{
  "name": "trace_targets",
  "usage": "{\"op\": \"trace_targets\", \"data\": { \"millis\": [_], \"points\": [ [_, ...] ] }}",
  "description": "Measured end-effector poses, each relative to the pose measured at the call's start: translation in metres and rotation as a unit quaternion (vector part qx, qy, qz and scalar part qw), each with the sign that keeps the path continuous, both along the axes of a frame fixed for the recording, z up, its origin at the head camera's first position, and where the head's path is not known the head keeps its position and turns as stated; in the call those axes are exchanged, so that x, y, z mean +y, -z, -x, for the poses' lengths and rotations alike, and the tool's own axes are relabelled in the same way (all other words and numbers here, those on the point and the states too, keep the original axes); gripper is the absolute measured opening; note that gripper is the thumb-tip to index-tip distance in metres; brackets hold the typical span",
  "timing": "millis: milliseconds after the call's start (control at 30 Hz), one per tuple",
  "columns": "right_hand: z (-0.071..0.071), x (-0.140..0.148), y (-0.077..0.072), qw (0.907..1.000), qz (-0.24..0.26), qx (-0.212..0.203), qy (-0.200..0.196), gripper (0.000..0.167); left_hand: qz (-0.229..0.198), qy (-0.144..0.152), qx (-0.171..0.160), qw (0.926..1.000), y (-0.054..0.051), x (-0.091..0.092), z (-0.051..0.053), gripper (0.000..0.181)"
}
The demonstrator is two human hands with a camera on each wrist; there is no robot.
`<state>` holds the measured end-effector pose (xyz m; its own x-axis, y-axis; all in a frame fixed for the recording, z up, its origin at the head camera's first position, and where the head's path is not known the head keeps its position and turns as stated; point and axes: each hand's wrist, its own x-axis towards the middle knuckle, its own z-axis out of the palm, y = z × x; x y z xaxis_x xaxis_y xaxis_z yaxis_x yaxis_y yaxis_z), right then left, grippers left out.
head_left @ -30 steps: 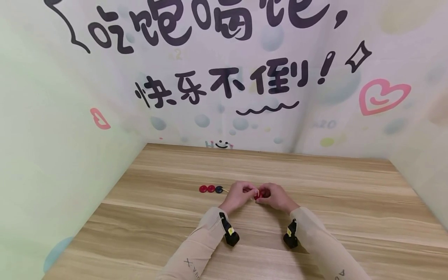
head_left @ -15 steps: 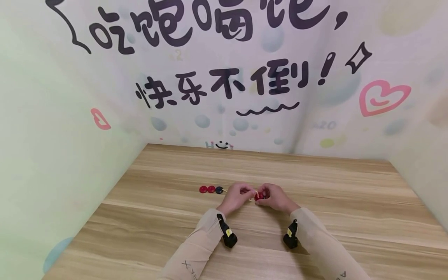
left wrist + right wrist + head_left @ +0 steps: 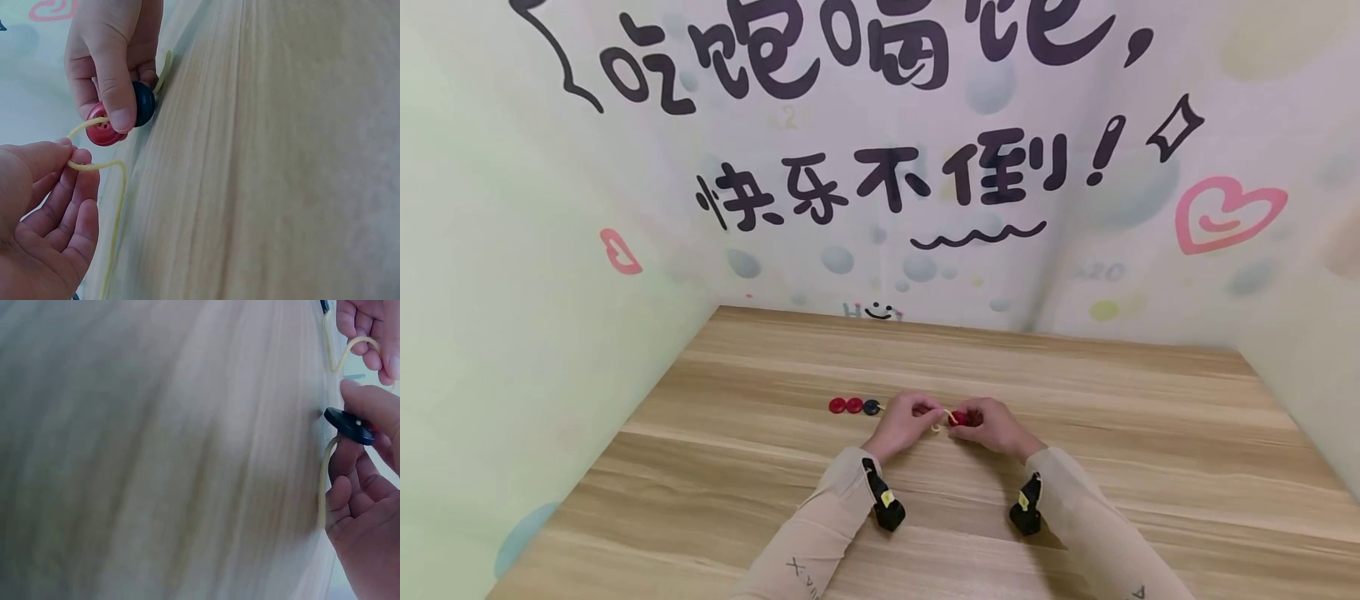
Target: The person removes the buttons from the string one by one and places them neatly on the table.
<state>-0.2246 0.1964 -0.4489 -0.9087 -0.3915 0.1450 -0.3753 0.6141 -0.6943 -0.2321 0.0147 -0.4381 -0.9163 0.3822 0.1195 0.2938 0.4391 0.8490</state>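
Note:
My left hand (image 3: 904, 423) pinches a yellow cord (image 3: 120, 194) between thumb and fingertips. Close by on the right, my right hand (image 3: 998, 427) holds a red button (image 3: 102, 130) together with a dark blue button (image 3: 145, 103), thumb laid over them. From the left fingertips the cord runs to the face of the red button, and a tail of it comes out behind the dark one. The right wrist view shows the dark button edge-on, with the red mostly hidden behind it. Another stretch of cord hangs below the left fingers.
Left of the hands, two red buttons (image 3: 846, 406) and a dark blue button (image 3: 872, 407) lie in a row on the wooden table (image 3: 760, 467). Cord leads from the blue one toward the left hand. A printed cloth wall (image 3: 820, 275) stands behind the table.
The fingertips have drawn slightly apart, and more cord shows between the left hand and the red button. The row on the table has stayed put.

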Motion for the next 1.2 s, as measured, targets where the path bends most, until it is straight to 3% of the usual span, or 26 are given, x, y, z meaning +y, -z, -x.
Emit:
{"op": "trace_targets", "data": {
  "millis": [467, 800, 1200],
  "points": [
    [-0.0039, -0.0002, -0.0022, 0.9996, -0.021, -0.020, -0.002, 0.022, 0.007, 0.000, 0.009, 0.9999, 0.0004, -0.0021, 0.0004, 0.011],
    [-0.0049, 0.0024, -0.0032, 0.9993, -0.011, -0.026, -0.024, 0.020, 0.009, 0.001, 0.007, 0.9999, -0.0011, -0.0012, -0.0005, 0.012],
    [-0.0038, 0.0034, -0.0013, 0.9986, -0.008, 0.052, 0.010, 0.007, 0.013, 0.007, 0.007, 0.9999, 0.0037, -0.0003, 0.0005, 0.011]
  ]
}}
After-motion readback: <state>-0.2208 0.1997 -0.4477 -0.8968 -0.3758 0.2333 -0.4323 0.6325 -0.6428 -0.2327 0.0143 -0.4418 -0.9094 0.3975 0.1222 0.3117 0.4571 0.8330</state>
